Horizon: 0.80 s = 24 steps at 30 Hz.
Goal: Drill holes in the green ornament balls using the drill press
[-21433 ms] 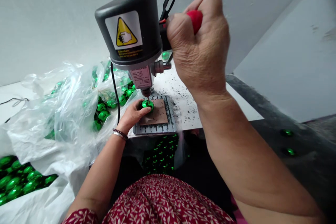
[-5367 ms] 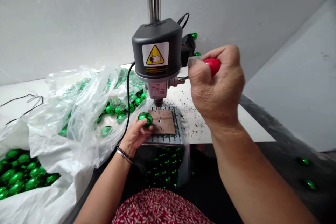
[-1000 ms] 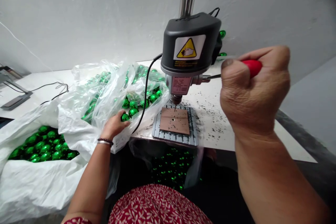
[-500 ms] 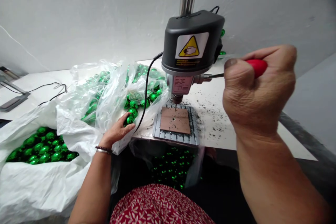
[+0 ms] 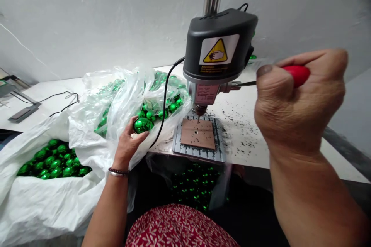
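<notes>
Between the thumb and fingers of my left hand [image 5: 129,142] is a shiny green ball [image 5: 143,125], held just in front of the opening of a clear plastic bag [image 5: 116,100]. More green balls [image 5: 174,107] lie in that bag. My right hand [image 5: 301,96] is wrapped round the red knob [image 5: 298,75] of the feed lever on a black bench drill press [image 5: 222,46]. Under its chuck, the thin drill bit [image 5: 198,119] points down, above a brown board [image 5: 198,134] with a small hole. The board lies on the slotted metal base [image 5: 199,155].
A white sack [image 5: 52,208] of green balls [image 5: 55,162] stands at the left. Below the table edge, more green balls [image 5: 194,185] fill a clear bag. Dark shavings [image 5: 240,131] litter the white table. A black cable [image 5: 165,100] hangs beside the drill. A grey stand [image 5: 24,112] is far left.
My left hand has lifted one green ball away from the others at the bag's opening. My right hand stays on the lever knob. The whole view has shifted slightly.
</notes>
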### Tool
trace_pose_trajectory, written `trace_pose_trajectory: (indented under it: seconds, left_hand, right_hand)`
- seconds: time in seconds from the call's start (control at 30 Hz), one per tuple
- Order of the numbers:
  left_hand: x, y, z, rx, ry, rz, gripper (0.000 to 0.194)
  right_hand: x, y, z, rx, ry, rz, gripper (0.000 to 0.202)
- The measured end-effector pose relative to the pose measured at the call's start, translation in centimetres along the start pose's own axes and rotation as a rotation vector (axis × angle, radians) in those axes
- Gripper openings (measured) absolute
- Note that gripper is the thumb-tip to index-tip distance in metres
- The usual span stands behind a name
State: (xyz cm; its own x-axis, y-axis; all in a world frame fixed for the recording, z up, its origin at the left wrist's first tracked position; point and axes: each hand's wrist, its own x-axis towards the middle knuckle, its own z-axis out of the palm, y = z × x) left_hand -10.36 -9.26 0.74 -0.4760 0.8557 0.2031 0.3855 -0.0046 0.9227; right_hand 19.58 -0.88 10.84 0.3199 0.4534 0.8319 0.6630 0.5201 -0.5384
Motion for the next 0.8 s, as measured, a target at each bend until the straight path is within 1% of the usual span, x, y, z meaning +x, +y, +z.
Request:
trace_pose_trajectory:
  seconds: [0.07, 0.13, 0.17, 0.2, 0.27, 0.37, 0.43, 0.53, 0.6, 0.7, 0.8]
  left_hand:
    - [0.0, -0.3, -0.2, -0.288, 0.033, -0.054, 0.063]
    - [0.0, -0.4, -0.3, -0.57, 0.06, -0.126, 0.052]
    - [0.0, -0.2, -0.2, -0.681, 0.049, -0.171, 0.047]
    - [0.0, 0.0, 0.0, -0.766, 0.018, -0.221, 0.044]
    - [-0.3, 0.8, 0.6, -0.868, -0.091, -0.324, 0.042]
    - [-0.8, 1.7, 2.1, -0.921, -0.265, -0.416, 0.042]
    - [-1.2, 1.8, 3.4, -0.924, -0.331, -0.422, 0.047]
    - [-1.5, 1.4, 5.4, -0.899, -0.379, -0.396, 0.058]
    - [-1.5, 1.3, 6.8, -0.885, -0.393, -0.396, 0.061]
    - [-1.3, 1.8, 8.5, -0.846, -0.424, -0.45, 0.065]
    - [-0.9, 2.2, 9.9, -0.745, -0.472, -0.505, 0.062]
  right_hand:
    - [0.0, 0.0, 0.0, 0.004, -0.005, 0.015, 0.022]
    - [0.0, 0.0, 0.0, 0.016, -0.01, 0.027, 0.022]
    - [0.0, 0.0, 0.0, 0.024, -0.009, 0.025, 0.022]
    - [0.0, 0.0, 0.0, 0.033, -0.006, 0.02, 0.022]
    - [0.0, -0.1, 0.0, 0.044, -0.003, 0.014, 0.02]
    - [0.1, -0.1, -0.1, 0.056, -0.021, 0.025, 0.02]
    - [0.1, -0.2, -0.2, 0.069, -0.046, 0.032, 0.022]
    - [0.2, -0.2, -0.3, 0.08, -0.065, 0.041, 0.024]
    - [0.2, -0.2, -0.3, 0.09, -0.069, 0.046, 0.024]
    - [0.2, -0.3, -0.2, 0.095, -0.061, 0.036, 0.022]
    - [0.2, -0.4, -0.2, 0.095, -0.047, 0.035, 0.02]
